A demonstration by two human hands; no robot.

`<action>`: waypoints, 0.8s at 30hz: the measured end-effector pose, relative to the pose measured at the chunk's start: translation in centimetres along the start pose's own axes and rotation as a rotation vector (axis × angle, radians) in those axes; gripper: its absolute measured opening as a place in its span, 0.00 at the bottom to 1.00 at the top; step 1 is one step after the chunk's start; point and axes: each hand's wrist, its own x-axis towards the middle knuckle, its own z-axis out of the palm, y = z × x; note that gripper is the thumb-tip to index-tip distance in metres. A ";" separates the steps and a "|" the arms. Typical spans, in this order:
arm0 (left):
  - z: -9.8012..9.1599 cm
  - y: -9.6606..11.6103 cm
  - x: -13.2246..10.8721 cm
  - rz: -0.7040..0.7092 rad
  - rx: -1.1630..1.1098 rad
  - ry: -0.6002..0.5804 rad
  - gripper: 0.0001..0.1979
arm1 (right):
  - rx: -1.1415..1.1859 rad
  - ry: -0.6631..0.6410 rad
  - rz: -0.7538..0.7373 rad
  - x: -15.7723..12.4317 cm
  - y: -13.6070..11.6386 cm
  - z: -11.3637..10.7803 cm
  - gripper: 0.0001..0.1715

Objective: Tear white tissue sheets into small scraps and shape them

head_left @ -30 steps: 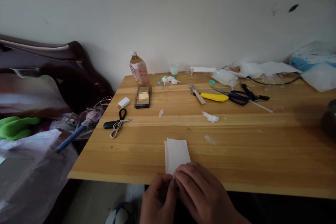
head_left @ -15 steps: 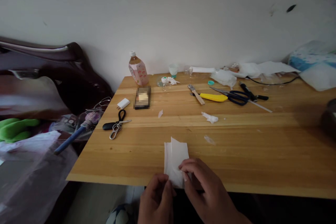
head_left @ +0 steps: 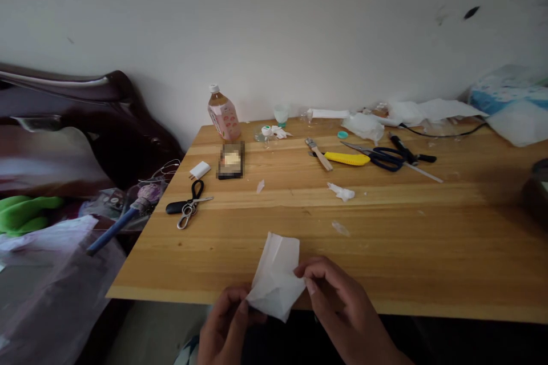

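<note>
A thin white sheet [head_left: 278,265], folded and looking like tissue paper, spans the gap between my hands at the table's front edge. My left hand [head_left: 233,319] pinches its lower left corner between thumb and fingers. On the other side, my right hand [head_left: 342,302] grips the right edge with thumb and forefinger. The sheet slants, its top end over the wood and its lower corner hanging past the edge. Small white scraps lie beyond it, one a crumpled piece [head_left: 341,191], another a thin clear strip [head_left: 341,228].
On the wooden table [head_left: 192,268] are keys with a black fob [head_left: 187,208], a white charger plug [head_left: 200,169], a drink bottle [head_left: 224,116], a yellow utility knife [head_left: 346,158], dark-handled scissors [head_left: 387,158] and a wooden-handled tool [head_left: 319,154]. Plastic wrappings [head_left: 363,125] lie along the wall.
My left hand has moved left and down with its corner. The white sheet has spread wider and tilted between my hands. My right hand has shifted slightly right.
</note>
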 end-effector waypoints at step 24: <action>-2.9 5.1 3.0 -0.048 -0.242 0.109 0.14 | 0.244 0.237 0.207 0.5 0.5 -1.8 0.18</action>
